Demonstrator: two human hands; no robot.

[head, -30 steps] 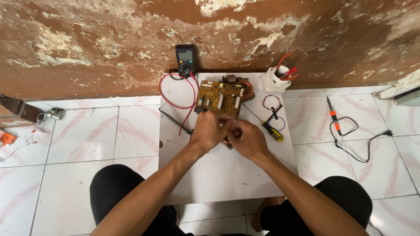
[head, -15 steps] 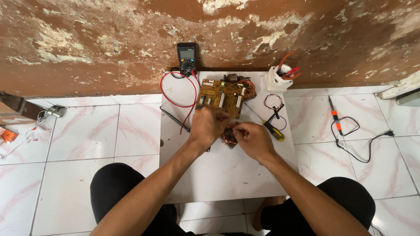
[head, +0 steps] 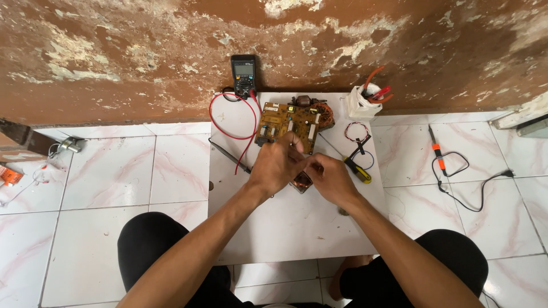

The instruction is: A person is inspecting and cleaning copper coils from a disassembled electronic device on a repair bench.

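Both hands meet over a white board on the tiled floor. My left hand and my right hand pinch a small copper-wound component between them, fingers closed on it. Just beyond the hands lies a brown circuit board with a copper coil at its far right corner. A black multimeter leans on the wall, its red lead looping over the white board.
A yellow-handled screwdriver and a small wire coil lie right of the hands. A white cup with tools stands by the wall. A soldering iron with black cord rests on the tiles at right. My knees flank the white board.
The hands have drawn slightly apart, so the small copper-wound component between them now shows. The view has shifted a little; other objects stay put.
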